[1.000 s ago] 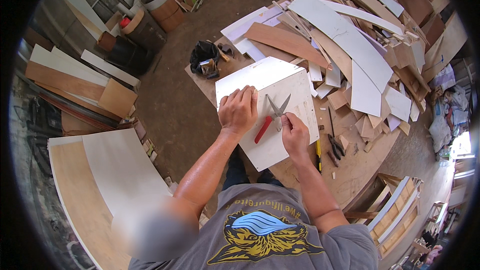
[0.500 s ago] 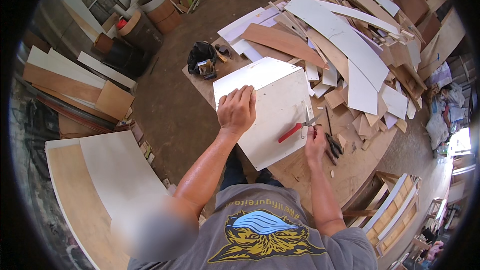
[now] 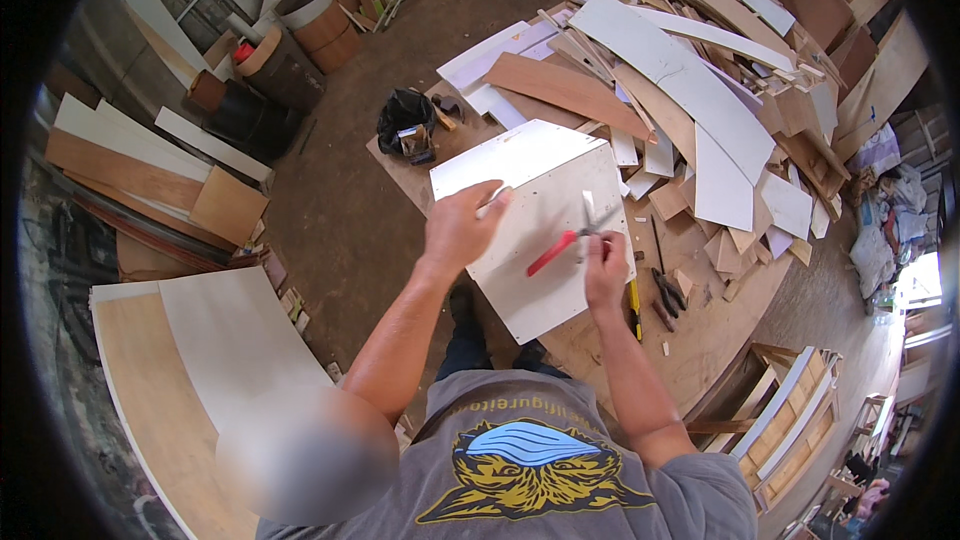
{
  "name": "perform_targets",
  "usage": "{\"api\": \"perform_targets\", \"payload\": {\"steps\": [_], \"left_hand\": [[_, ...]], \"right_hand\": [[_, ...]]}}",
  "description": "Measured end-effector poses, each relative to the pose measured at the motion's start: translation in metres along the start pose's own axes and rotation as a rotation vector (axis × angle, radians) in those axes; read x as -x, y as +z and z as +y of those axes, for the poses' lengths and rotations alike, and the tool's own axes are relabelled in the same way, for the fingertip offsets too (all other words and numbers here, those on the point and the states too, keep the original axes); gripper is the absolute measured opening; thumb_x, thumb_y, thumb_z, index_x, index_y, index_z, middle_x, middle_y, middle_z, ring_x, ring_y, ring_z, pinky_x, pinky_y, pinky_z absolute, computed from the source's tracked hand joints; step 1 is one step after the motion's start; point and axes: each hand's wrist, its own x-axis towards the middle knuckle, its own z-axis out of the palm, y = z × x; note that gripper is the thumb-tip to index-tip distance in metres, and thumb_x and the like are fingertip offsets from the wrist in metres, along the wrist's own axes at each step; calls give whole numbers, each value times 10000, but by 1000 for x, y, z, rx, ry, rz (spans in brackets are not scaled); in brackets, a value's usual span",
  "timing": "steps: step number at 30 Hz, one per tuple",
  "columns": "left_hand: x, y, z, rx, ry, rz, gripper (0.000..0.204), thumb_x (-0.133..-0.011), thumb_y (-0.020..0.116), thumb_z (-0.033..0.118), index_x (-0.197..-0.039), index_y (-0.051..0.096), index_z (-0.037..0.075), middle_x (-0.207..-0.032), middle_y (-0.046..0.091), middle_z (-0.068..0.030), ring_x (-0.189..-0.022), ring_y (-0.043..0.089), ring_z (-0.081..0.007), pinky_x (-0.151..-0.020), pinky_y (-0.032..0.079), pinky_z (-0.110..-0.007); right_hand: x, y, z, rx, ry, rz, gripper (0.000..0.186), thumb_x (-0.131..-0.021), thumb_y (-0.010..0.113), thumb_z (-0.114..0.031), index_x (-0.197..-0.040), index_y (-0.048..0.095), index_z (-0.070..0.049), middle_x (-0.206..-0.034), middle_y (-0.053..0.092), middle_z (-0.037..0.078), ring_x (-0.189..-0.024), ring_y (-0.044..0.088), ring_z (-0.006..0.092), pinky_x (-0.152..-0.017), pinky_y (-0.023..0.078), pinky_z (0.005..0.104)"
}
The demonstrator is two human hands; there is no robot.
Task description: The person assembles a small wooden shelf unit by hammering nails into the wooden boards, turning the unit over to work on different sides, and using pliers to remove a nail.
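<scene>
A white panelled box point(image 3: 545, 290) stands on the work table in front of me, small dark holes along its edges. Above its right part, my right hand point(image 3: 606, 275) grips a pair of red-handled snips point(image 3: 552, 252), blurred by motion, with the blades pointing away from me. My left hand point(image 3: 462, 228) is at the box's left side with bent fingers. A small whitish piece shows between its thumb and forefinger, too small to name. Beside the box, right of my right hand, lie a yellow utility knife point(image 3: 634, 308) and dark pliers point(image 3: 668, 292).
A heap of board offcuts point(image 3: 690, 90) covers the table's far right. A black bag point(image 3: 406, 120) sits at its far left corner, near a hammer-like tool point(image 3: 447, 110). Large panels point(image 3: 230, 340) lean at left; a wooden frame point(image 3: 790, 420) stands at right.
My right hand has moved left over the box with the snips, uncovering the yellow knife. My left hand has shifted slightly left and nearer, its fingers now pinched. The box has shifted slightly.
</scene>
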Motion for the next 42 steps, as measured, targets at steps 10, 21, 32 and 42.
{"api": "perform_targets", "payload": {"steps": [10, 21, 32, 42], "left_hand": [[10, 91, -267, 1222, -946, -52, 726, -980, 699, 577, -1431, 610, 15, -1315, 676, -106, -1180, 621, -270, -1045, 464, -423], [-52, 159, -279, 1608, -986, -240, 715, -1016, 542, 683, -1393, 641, 84, -1345, 701, -111, -1219, 654, -268, -1086, 480, -437], [-44, 97, -237, 1390, -622, -498, 466, -1003, 713, 295, -1349, 672, -15, -1263, 742, -81, -1135, 698, -193, -1014, 520, -336], [-4, 14, -95, 1318, -115, -557, 215, -905, 830, 136, -947, 657, 16, -915, 672, -11, -849, 584, -88, -782, 468, -267]], "right_hand": [[-26, -81, 208, -545, 759, 697, 213, -1124, 499, -237, -1084, 603, -55, -795, 582, 45, -611, 562, 165, -601, 511, 338], [4, -17, 72, 331, 145, 440, 580, -992, 748, -239, -1481, 550, 1, -1357, 638, 158, -1258, 590, 302, -1113, 439, 428], [104, 71, -128, 235, 151, 251, 774, -992, 744, -324, -1605, 389, -11, -1533, 422, 249, -1461, 379, 393, -1243, 291, 498], [167, 2, -68, -409, 272, 722, 875, -1002, 655, 4, -1699, 131, -67, -1639, 367, 236, -1485, 418, 338, -1228, 345, 422]]}}
